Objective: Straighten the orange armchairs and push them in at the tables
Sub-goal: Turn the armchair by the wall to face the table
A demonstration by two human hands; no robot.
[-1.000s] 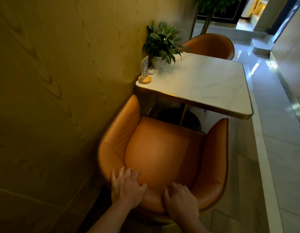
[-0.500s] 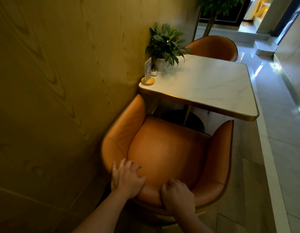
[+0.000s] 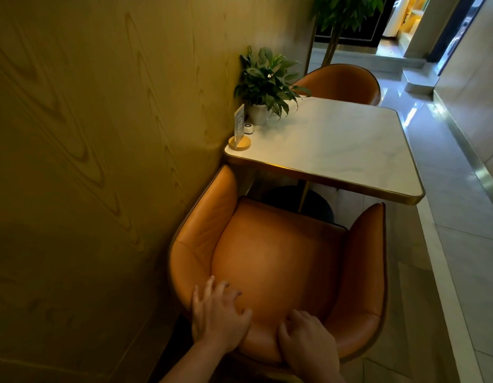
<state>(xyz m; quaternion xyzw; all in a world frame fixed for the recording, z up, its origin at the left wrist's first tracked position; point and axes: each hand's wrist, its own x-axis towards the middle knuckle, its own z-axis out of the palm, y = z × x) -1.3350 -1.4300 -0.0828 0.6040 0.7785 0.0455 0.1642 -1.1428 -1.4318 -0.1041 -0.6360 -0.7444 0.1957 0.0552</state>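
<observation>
An orange armchair (image 3: 275,261) stands right below me, facing a white marble table (image 3: 336,145) with a gold rim. Its left armrest tip sits just under the table's near edge; the right armrest tip stops short of it. My left hand (image 3: 216,316) lies on the top of the backrest with fingers spread over it. My right hand (image 3: 306,344) curls over the backrest beside it. A second orange armchair (image 3: 342,84) is tucked in at the table's far side.
A wood-grain wall (image 3: 101,161) runs close along the left of the chair. On the table's left corner stand a potted plant (image 3: 264,84), a sign holder (image 3: 240,131) and a small white puck. The table's dark round base (image 3: 298,201) is under it. A tiled aisle (image 3: 458,217) lies right.
The chair has slid forward toward the table, its left armrest now at the table edge. Both hands stayed on the backrest; the left fingers spread wider.
</observation>
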